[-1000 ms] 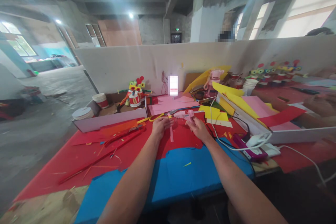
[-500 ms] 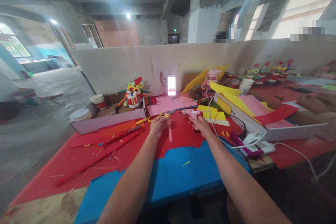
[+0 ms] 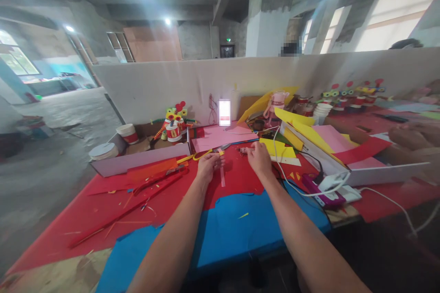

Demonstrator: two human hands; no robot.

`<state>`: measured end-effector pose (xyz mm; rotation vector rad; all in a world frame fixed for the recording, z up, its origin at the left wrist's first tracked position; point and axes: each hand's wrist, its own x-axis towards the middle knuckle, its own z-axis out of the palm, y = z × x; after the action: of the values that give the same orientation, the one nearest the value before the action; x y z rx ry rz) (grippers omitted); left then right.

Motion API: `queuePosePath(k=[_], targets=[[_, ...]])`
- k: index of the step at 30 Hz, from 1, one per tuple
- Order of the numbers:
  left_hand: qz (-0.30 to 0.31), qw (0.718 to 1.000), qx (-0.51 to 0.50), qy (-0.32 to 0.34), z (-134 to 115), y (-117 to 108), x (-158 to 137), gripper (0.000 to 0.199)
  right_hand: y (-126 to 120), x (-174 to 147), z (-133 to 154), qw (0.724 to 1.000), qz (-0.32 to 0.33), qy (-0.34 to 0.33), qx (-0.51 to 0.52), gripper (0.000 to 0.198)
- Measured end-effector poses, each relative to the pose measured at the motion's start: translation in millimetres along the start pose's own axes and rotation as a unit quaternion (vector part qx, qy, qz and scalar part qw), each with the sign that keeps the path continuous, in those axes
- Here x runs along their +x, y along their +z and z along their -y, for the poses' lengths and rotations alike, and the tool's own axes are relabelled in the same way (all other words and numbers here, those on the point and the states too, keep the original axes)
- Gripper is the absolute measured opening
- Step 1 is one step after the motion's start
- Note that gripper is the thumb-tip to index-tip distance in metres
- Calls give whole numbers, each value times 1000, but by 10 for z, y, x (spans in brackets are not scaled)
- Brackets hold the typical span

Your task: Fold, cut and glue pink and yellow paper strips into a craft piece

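Over the red table sheet, my left hand [image 3: 207,165] has its fingers closed on a small yellow paper piece [image 3: 221,153]. A narrow pink paper strip [image 3: 222,177] lies just under and right of those fingertips. My right hand [image 3: 260,159] is closed, palm down, around a pink glue gun [image 3: 244,150]. Only the gun's front end shows left of the fingers; the hand hides its handle. Yellow-handled scissors [image 3: 202,154] lie beyond my left hand. Yellow paper sheets [image 3: 280,148] are to the right of my right hand.
Blue cloth [image 3: 240,224] covers the table's near edge. A white cable [image 3: 282,165] runs to a purple power strip [image 3: 319,192]. A box with paper-cup figures [image 3: 174,130] stands at left, a box of coloured paper [image 3: 330,139] at right. Pink sheets [image 3: 223,138] lie ahead.
My right hand has turned over and moved slightly up, so it now covers most of the glue gun. My left hand has barely moved.
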<state>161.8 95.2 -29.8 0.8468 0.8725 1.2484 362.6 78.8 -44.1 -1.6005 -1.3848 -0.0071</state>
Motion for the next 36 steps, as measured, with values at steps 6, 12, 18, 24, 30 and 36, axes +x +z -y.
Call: queuePosePath(k=[6,12,18,24,30,36], targets=[[20,999,26,-8,0,58,-33,21,393,-164,313,928,162,65,329,37],[18,999,42,-10,5,51,-29,22,457,-262,276,824,203,144,510,39],[7,998,58,-6,12,92,-46,26,441,-243,328,824,187,126,520,31],[21,997,78,18,54,91,-30,25,430,-252,343,793,203,164,550,29],[27,992,113,41,72,76,-22,22,393,-243,351,779,205,184,564,28],[51,984,149,84,69,102,-40,25,335,-232,352,771,208,206,566,29]])
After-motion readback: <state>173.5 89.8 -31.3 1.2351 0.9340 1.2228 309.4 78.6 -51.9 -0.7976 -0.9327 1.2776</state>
